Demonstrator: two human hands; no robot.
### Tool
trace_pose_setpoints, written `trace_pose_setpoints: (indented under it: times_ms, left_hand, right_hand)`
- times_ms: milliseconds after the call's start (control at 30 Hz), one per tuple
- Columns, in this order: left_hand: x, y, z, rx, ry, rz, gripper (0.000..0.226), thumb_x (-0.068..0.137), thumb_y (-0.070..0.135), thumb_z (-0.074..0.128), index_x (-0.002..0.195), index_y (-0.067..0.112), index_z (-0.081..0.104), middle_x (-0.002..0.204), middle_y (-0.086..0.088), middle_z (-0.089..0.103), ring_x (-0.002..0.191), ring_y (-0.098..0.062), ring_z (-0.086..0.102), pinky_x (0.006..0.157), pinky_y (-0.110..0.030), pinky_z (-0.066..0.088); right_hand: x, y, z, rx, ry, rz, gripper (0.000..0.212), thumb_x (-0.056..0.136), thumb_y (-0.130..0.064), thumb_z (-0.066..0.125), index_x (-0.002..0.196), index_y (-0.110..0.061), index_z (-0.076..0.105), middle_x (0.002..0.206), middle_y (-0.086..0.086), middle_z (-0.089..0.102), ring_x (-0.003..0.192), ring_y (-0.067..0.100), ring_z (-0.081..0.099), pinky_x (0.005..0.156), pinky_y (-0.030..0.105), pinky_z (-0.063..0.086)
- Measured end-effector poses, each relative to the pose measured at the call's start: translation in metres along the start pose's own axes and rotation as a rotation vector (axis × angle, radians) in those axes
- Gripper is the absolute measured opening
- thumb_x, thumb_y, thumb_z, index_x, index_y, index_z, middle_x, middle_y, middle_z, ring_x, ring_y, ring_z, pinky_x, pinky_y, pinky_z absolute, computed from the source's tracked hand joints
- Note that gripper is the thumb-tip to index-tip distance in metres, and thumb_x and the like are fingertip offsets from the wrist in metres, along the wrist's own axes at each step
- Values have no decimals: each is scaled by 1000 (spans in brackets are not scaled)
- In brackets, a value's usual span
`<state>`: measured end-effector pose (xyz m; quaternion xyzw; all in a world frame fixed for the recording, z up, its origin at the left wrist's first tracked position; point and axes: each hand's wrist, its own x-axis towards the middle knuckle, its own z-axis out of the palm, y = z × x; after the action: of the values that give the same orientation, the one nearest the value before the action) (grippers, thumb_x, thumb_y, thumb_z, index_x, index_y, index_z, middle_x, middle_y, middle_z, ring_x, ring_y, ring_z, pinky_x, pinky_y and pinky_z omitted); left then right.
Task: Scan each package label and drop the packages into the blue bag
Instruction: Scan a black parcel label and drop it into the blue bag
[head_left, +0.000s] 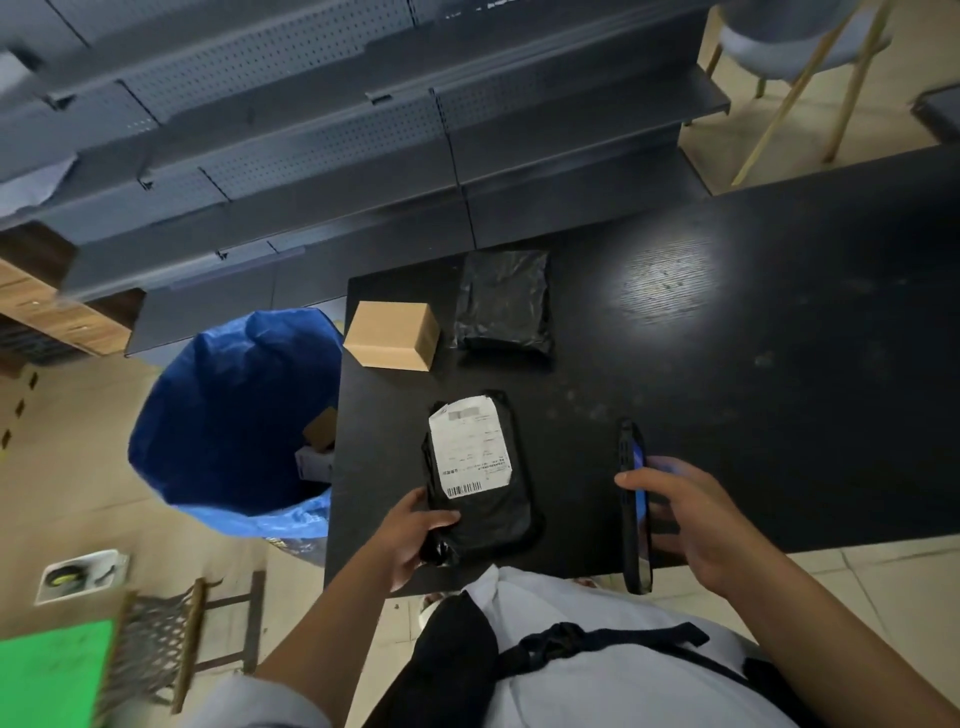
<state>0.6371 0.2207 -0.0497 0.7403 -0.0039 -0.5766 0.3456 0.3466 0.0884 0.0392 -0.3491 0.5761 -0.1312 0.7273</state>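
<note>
Grey perforated shelving (311, 145) backs a black table (727, 364); the blue bag (228, 415) stands open at its left end. On the table lie 1 black parcel (503, 306) and 1 cardboard box (392, 335). The left hand (415, 535) grasps a labelled black package (480, 488) at its near corner, palm inward. The right hand (691, 519) curls around a phone (635, 509) held edge-on.

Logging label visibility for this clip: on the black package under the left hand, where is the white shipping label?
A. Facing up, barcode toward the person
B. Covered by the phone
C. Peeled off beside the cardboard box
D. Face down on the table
A: the white shipping label lies face up on the black package held by the left hand, barcode at its near end.
</note>
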Motion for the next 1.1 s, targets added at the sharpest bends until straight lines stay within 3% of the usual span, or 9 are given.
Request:
trace_pose_setpoints:
  times_ms: [133,200,267,333,400,500,600,900,1100]
  left_hand:
    - [3,32,-16,349,-158,-57,46,90,-3,64,129,21,66,118,-8,74,114,-32,67,103,-48,52]
    - [11,49,-15,488,67,72,51,89,-3,65,136,17,63,127,-9,69,115,-30,63,97,-41,53]
    - [14,64,-4,640,440,284,51,91,9,66,140,18,56,137,-11,59,122,-33,57,100,-44,49]
    - [10,73,15,801,575,457,50,91,23,68,140,22,54,142,-12,52,129,-33,51,106,-50,43]
    - [3,70,42,911,429,503,56,91,36,70,142,25,50,149,-11,43,135,-33,42,109,-51,41]
    - [-7,47,80,1156,239,292,85,85,58,71,154,34,27,157,-9,22,145,-40,26,110,-52,38]
    - [-4,32,93,1230,205,217,99,80,61,74,155,39,14,160,-7,12,147,-42,16,110,-53,37]
    - [17,52,62,1556,54,373,97,84,31,79,156,45,16,162,-9,8,147,-43,11,113,-51,37]
    - [28,59,38,2014,-157,712,101,90,14,74,154,57,9,168,-2,-6,154,-37,-4,117,-60,30]
  right_hand:
    - [2,2,-4,26,9,14,34,85,-15,75,116,-18,61,105,19,70,92,36,67,83,51,57]
    - [3,3,-6,52,22,22,37,85,-16,75,120,-14,63,105,19,72,92,37,70,77,49,59]
    - [5,6,-8,73,16,23,40,85,-16,76,123,-12,63,106,19,74,94,38,72,70,44,58]
    - [7,10,-10,76,14,27,44,84,-17,76,126,-12,62,111,20,72,98,39,71,71,43,58]
    - [8,13,-11,78,18,37,49,84,-19,77,130,-13,59,116,20,69,102,38,70,77,47,59]
    - [9,15,-13,87,24,30,49,85,-19,76,131,-12,60,114,21,70,102,40,71,83,50,60]
    - [8,15,-15,97,43,26,42,84,-17,76,125,-11,63,107,22,73,102,44,71,81,50,61]
    - [-1,19,-7,102,63,28,43,85,-17,76,125,-14,61,111,20,70,104,41,69,90,55,58]
    - [-9,23,6,132,92,24,41,85,-16,75,124,-13,61,115,22,69,104,40,68,82,50,60]
